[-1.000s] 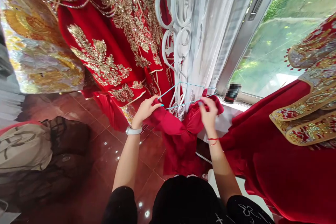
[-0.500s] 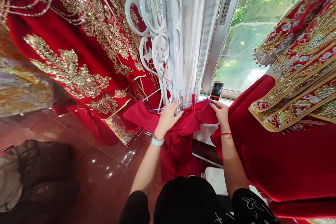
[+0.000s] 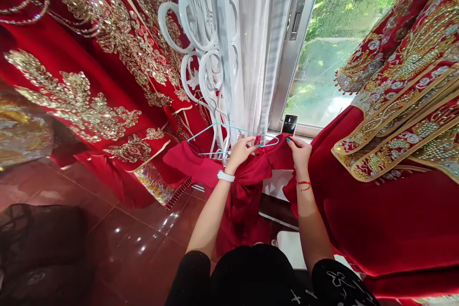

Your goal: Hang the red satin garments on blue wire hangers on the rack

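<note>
A red dress (image 3: pixel 215 172) with a gathered front hangs on a thin light-blue hanger (image 3: pixel 233 126) in front of me. My left hand (image 3: pixel 244 150), with a white watch at the wrist, is closed on a short red strap (image 3: pixel 257 140) at the dress's neckline, inside the hanger's right end. My right hand (image 3: pixel 300 150), a red cord bracelet on its wrist, pinches the dress's off-shoulder sleeve (image 3: pixel 281 150) at its upper right edge. The hanger's right end shows between both hands, and the dress's left sleeve lies below its left arm.
A phone (image 3: pixel 289 125) leans at the window (image 3: pixel 315 76). Behind the hanger stands a white scrollwork frame (image 3: pixel 201 24). Embroidered red gowns hang left (image 3: pixel 82 100) and right (image 3: pixel 401 119). A dark sheer bag (image 3: pixel 39 244) sits on the tiled floor (image 3: pixel 125 248); a white stool (image 3: pixel 290 248) is below.
My left hand has moved right, from the middle of the neckline to the red strap, and closed on it. The hanger's right end now shows above the fabric. My right hand keeps its pinch.
</note>
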A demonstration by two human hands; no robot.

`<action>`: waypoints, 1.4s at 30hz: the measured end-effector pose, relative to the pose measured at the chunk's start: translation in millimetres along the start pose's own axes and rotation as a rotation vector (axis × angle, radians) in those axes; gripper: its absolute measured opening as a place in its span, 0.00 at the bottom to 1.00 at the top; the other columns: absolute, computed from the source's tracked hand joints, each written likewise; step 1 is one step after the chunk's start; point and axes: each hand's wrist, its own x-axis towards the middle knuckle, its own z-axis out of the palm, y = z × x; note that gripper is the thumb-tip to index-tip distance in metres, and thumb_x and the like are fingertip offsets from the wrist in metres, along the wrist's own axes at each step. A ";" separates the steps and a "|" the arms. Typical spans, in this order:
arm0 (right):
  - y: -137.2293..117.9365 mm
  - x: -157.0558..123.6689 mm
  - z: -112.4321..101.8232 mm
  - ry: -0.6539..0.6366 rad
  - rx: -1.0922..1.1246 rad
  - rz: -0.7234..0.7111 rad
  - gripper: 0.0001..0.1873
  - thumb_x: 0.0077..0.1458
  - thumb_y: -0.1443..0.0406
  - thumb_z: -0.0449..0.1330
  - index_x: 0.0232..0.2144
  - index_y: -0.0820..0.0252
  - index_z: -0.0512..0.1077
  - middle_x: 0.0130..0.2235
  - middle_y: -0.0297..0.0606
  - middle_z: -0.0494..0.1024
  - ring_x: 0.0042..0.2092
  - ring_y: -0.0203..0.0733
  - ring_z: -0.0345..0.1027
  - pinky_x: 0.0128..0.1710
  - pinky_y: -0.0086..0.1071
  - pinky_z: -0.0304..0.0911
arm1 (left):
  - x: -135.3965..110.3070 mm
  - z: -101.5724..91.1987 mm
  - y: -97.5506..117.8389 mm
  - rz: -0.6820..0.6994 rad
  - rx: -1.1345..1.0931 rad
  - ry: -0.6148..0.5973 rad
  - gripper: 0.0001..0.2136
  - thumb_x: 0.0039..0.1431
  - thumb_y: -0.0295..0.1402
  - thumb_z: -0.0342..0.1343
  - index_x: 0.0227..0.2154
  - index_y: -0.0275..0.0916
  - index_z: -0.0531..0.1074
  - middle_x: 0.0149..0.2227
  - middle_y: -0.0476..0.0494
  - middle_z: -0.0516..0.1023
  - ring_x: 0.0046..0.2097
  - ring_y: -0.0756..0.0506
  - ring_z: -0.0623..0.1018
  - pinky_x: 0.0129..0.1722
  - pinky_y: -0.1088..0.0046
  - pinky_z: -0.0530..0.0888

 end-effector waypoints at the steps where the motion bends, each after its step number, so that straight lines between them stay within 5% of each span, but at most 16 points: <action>1: -5.1 1.5 1.5 -0.018 0.001 -0.023 0.16 0.44 0.53 0.68 0.31 0.59 0.84 0.34 0.43 0.86 0.39 0.51 0.79 0.44 0.46 0.74 | -1.1 -0.4 0.8 -0.003 0.001 0.003 0.11 0.62 0.34 0.60 0.46 0.39 0.79 0.30 0.48 0.81 0.34 0.45 0.79 0.38 0.71 0.71; 7: -33.6 14.4 15.5 -0.206 -0.056 -0.178 0.14 0.48 0.54 0.65 0.30 0.56 0.84 0.35 0.40 0.86 0.38 0.48 0.79 0.40 0.40 0.74 | -2.0 -1.1 1.1 -0.045 0.026 0.052 0.15 0.62 0.36 0.61 0.51 0.40 0.79 0.31 0.47 0.81 0.35 0.44 0.79 0.40 0.70 0.72; 13: -31.9 30.9 16.2 -0.320 -0.026 -0.131 0.13 0.46 0.54 0.66 0.27 0.56 0.83 0.32 0.39 0.85 0.36 0.47 0.79 0.39 0.40 0.74 | -2.3 3.7 -0.9 -0.037 0.042 0.102 0.17 0.62 0.36 0.62 0.52 0.41 0.78 0.36 0.46 0.82 0.39 0.44 0.79 0.44 0.68 0.72; 23: -68.6 -2.8 57.8 -0.448 -0.134 -0.269 0.11 0.54 0.57 0.63 0.28 0.55 0.83 0.36 0.40 0.86 0.40 0.47 0.79 0.43 0.39 0.74 | -5.9 5.1 9.8 -0.009 0.049 0.093 0.17 0.59 0.26 0.57 0.50 0.42 0.80 0.42 0.41 0.85 0.42 0.40 0.81 0.47 0.65 0.75; 30: -66.5 -5.9 51.1 -0.721 -0.122 -0.287 0.21 0.55 0.55 0.66 0.50 0.54 0.79 0.51 0.41 0.83 0.52 0.48 0.77 0.57 0.43 0.69 | -13.6 3.7 3.6 0.066 -0.051 0.224 0.14 0.58 0.23 0.56 0.44 0.39 0.80 0.48 0.38 0.83 0.50 0.39 0.81 0.55 0.61 0.75; 34: -64.1 -14.9 60.1 -0.615 -0.188 -0.321 0.17 0.56 0.54 0.65 0.43 0.56 0.82 0.46 0.43 0.84 0.50 0.52 0.76 0.55 0.45 0.69 | -38.0 7.3 -0.2 0.108 -0.203 0.336 0.15 0.69 0.33 0.50 0.53 0.40 0.75 0.56 0.36 0.79 0.57 0.40 0.78 0.61 0.59 0.72; 38: -62.3 -28.0 68.5 -0.508 -0.247 -0.350 0.17 0.59 0.55 0.63 0.47 0.55 0.79 0.48 0.45 0.81 0.52 0.52 0.74 0.57 0.48 0.67 | -74.5 10.3 -4.4 0.120 -0.233 0.188 0.23 0.68 0.38 0.53 0.64 0.42 0.66 0.66 0.36 0.69 0.67 0.39 0.69 0.68 0.56 0.65; 42: -60.6 -44.1 64.1 -0.389 -0.275 -0.409 0.17 0.60 0.58 0.60 0.50 0.54 0.77 0.52 0.46 0.77 0.56 0.52 0.70 0.60 0.49 0.63 | -116.4 -15.5 -9.0 0.121 -0.300 0.284 0.22 0.67 0.37 0.53 0.62 0.43 0.67 0.64 0.36 0.71 0.64 0.41 0.73 0.66 0.59 0.69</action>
